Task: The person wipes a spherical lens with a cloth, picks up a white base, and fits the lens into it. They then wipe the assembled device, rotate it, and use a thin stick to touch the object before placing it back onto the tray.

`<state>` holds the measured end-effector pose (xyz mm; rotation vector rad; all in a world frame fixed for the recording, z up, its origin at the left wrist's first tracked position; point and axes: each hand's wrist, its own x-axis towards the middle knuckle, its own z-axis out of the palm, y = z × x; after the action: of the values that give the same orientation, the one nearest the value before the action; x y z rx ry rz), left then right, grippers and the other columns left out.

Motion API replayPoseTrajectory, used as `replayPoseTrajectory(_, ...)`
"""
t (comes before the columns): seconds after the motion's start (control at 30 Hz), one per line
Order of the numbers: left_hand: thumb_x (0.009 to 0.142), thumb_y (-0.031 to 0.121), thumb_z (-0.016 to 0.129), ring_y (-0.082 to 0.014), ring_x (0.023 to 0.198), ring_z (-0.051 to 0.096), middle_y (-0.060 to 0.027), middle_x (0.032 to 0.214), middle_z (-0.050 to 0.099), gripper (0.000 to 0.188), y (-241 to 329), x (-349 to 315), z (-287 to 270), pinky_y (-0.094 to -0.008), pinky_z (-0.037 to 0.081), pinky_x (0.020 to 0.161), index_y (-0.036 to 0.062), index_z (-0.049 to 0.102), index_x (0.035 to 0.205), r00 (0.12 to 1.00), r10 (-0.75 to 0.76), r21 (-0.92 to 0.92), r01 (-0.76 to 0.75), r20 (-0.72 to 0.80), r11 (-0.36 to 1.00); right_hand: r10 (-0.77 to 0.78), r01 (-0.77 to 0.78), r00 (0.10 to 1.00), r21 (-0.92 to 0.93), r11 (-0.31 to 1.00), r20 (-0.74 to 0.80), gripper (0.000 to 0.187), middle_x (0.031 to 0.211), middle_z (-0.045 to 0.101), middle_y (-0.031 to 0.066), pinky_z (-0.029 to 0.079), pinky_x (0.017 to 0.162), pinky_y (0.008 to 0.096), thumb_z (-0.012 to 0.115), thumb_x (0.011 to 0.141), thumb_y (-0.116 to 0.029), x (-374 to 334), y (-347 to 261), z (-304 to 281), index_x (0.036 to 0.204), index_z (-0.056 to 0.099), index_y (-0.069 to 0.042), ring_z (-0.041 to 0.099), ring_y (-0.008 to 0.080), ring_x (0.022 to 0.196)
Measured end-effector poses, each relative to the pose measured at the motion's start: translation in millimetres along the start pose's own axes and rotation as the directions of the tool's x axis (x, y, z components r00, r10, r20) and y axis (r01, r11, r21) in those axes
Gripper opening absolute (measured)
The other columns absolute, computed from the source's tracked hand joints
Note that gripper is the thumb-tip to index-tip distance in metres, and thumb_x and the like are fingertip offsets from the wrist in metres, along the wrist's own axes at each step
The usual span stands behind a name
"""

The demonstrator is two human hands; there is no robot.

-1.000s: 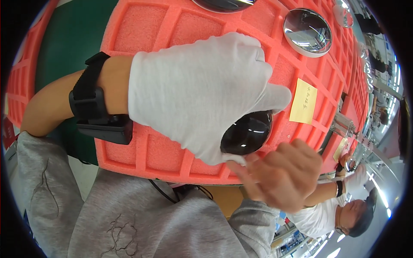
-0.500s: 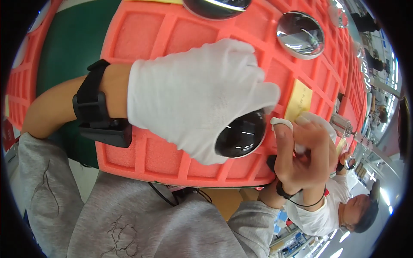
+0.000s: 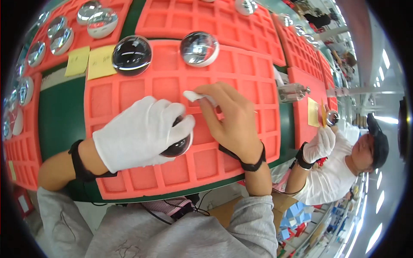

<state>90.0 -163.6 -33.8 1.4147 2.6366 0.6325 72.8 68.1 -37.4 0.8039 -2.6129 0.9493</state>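
My left hand (image 3: 142,133), in a white glove, is closed around a dark, glossy domed lens (image 3: 177,148) and keeps it just above a pink foam tray (image 3: 206,162) with square pockets. Part of the lens is hidden under the fingers. My bare right hand (image 3: 234,120) pinches a small folded white wipe (image 3: 192,96) between thumb and fingers, close to the lens but apart from it. Beyond my hands, another dark lens (image 3: 132,56) rests at the tray's far left corner, and a clear lens (image 3: 199,48) lies along its far edge.
Yellow paper notes (image 3: 101,62) lie beside the dark lens. More pink trays (image 3: 206,20) surround this one on the green table (image 3: 60,118), several bearing lenses. A clear bottle with a metal top (image 3: 292,92) stands right. Further right, a co-worker's gloved hand (image 3: 319,144) is raised near a lens.
The view has widened and shows more of the table. My right hand with the wipe now sits beyond the lens, where before it was to the right of it. My left hand still grips the lens.
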Motion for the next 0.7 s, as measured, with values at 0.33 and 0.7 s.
replayPoseTrajectory(0.33, 0.084, 0.015, 0.081, -0.0157, 0.082, 0.062, -0.0066, 0.089, 0.063, 0.028, -8.3, 17.4, -3.6, -0.0322, 0.050, 0.074, 0.0020, 0.061, 0.099, 0.836, -0.439, -0.593, 0.180, -0.327, 0.785, -0.137, 0.143, 0.989, 0.136, 0.980, -0.050, 0.020, 0.099, 0.064, 0.0071, 0.054, 0.064, 0.0351, 0.075, 0.084, -0.003, -5.6, 0.5, -2.1, 0.103, 0.072, -0.007, 0.068, 0.0250, 0.084)
replayPoseTrajectory(0.7, 0.088, 0.001, 0.074, -0.0072, 0.079, 0.060, -0.0032, 0.092, 0.063, 0.010, -9.4, 9.4, -21.7, -0.0219, 0.047, 0.067, 0.0010, 0.065, 0.093, 0.776, -0.588, -0.735, 0.259, -0.229, 0.627, -0.107, 0.108, 0.990, 0.008, 0.994, -0.089, 0.024, 0.102, 0.067, 0.0069, 0.054, 0.073, 0.0372, 0.077, 0.087, -0.013, -5.0, 16.1, -12.9, 0.108, 0.068, -0.007, 0.068, 0.0268, 0.091)
